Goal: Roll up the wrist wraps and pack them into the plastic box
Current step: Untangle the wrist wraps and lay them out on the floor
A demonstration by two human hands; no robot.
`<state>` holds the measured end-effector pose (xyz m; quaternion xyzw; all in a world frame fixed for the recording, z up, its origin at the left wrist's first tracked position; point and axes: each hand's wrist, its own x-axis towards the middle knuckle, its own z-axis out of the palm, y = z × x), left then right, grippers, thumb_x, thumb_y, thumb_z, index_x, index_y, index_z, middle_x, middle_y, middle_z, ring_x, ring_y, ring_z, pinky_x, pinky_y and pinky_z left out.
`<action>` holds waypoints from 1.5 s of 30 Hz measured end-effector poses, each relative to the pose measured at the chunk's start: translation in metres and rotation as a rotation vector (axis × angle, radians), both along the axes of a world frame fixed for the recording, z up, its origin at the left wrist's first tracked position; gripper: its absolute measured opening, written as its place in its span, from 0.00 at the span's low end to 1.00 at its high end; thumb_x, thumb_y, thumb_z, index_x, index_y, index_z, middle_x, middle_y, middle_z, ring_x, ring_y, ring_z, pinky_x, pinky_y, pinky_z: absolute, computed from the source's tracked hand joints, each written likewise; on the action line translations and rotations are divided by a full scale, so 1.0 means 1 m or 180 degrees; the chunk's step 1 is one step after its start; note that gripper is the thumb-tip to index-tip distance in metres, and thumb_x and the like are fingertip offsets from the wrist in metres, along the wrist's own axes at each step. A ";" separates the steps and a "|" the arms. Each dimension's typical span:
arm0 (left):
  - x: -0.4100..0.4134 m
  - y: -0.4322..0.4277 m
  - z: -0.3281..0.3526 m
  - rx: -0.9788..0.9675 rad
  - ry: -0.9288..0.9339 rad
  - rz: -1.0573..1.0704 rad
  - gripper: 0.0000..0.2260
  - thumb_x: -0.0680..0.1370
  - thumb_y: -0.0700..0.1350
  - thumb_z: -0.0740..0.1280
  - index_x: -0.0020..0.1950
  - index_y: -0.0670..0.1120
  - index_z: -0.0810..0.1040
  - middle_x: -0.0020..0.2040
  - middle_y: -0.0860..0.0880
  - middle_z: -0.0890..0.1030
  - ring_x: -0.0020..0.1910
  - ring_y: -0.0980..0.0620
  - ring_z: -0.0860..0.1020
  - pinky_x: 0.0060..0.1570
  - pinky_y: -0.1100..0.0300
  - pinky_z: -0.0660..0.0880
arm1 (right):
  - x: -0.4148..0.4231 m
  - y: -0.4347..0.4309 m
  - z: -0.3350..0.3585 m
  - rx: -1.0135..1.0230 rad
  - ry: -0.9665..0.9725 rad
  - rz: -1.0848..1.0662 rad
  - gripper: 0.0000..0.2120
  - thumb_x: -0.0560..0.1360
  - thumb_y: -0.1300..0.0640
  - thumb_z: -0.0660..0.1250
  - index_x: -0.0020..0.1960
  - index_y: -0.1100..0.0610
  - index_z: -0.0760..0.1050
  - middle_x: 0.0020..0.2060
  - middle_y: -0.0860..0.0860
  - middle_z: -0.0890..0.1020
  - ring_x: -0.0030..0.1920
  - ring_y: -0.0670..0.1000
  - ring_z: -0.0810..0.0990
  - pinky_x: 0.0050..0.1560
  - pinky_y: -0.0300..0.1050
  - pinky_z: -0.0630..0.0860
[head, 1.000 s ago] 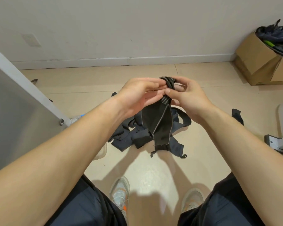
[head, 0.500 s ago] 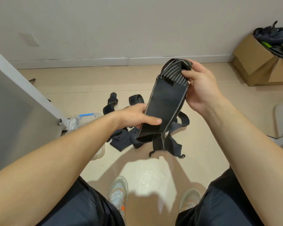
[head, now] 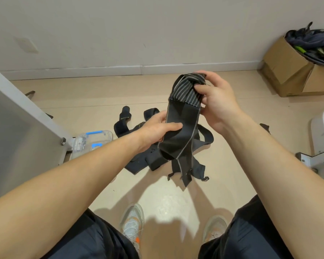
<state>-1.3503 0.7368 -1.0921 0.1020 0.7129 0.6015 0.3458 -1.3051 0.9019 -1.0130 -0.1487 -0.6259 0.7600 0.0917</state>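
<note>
Hands hold one black fabric wrist wrap point(head: 181, 131) aloft: right hand point(head: 216, 101) pinches its striped rolled end, left hand point(head: 157, 130) grips the flat middle above the clear blue-latched plastic box point(head: 93, 140).

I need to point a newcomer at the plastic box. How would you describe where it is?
Find the big grey panel along the left edge. At its foot, on the beige floor, sits the plastic box, just left of the pile of black wrist wraps. It is the only clear thing there, with bright blue latches.
</note>
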 end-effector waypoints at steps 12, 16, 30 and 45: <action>0.017 -0.003 -0.019 -0.0527 0.0010 -0.0434 0.25 0.78 0.55 0.73 0.72 0.56 0.69 0.66 0.51 0.78 0.65 0.50 0.76 0.65 0.51 0.74 | 0.002 0.003 0.008 -0.2088 0.0207 0.0158 0.14 0.83 0.67 0.57 0.65 0.64 0.75 0.50 0.61 0.84 0.47 0.56 0.85 0.49 0.50 0.83; 0.005 -0.003 -0.002 -0.0298 0.0270 -0.0027 0.12 0.77 0.54 0.73 0.57 0.63 0.75 0.68 0.48 0.76 0.65 0.46 0.78 0.68 0.46 0.74 | 0.006 0.001 0.003 -0.2053 -0.0120 0.0246 0.11 0.84 0.65 0.57 0.60 0.63 0.76 0.50 0.61 0.84 0.49 0.56 0.84 0.56 0.52 0.81; 0.005 -0.024 -0.028 -0.0864 0.0435 -0.0849 0.09 0.79 0.45 0.73 0.58 0.52 0.81 0.49 0.58 0.87 0.50 0.57 0.84 0.54 0.63 0.78 | -0.008 0.024 -0.009 -0.1253 -0.0166 -0.1155 0.14 0.81 0.69 0.56 0.61 0.62 0.77 0.47 0.57 0.84 0.43 0.53 0.83 0.50 0.51 0.82; -0.020 -0.030 0.030 0.0456 -0.0590 0.0774 0.10 0.80 0.41 0.69 0.60 0.38 0.80 0.51 0.40 0.85 0.48 0.44 0.84 0.49 0.52 0.83 | 0.001 -0.024 -0.060 0.1329 -0.1534 0.0637 0.34 0.74 0.28 0.56 0.67 0.52 0.74 0.59 0.49 0.82 0.61 0.53 0.80 0.65 0.52 0.72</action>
